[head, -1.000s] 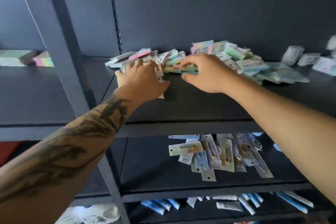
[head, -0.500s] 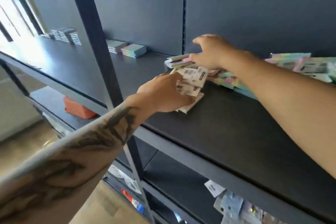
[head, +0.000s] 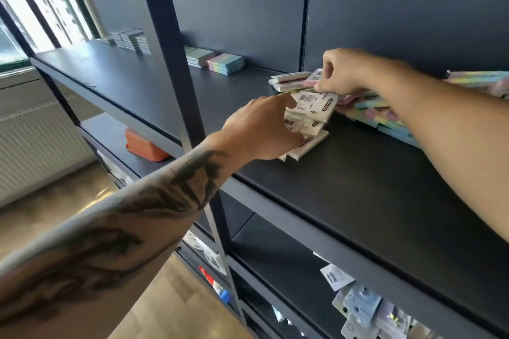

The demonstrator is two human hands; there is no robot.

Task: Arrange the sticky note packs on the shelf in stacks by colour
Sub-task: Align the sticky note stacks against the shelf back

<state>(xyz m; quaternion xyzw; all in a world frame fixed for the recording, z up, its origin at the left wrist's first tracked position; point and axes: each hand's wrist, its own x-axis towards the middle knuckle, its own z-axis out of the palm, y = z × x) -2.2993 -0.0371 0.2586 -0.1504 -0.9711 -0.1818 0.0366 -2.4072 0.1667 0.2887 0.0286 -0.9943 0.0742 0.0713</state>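
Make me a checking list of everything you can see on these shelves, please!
Surface: dark shelf, bare at its front.
Job's things: loose heap of pastel sticky note packs at the back; a bunch of packs showing white barcode backs; two neat stacks farther left.
Clutter: grey stacks at the far end; an orange box one shelf down; carded items on a lower shelf.
Hands: left hand holds the bunch of packs; right hand pinches a pack on the heap.
Cables: nothing seen.
Surroundings: window, radiator, wooden floor.
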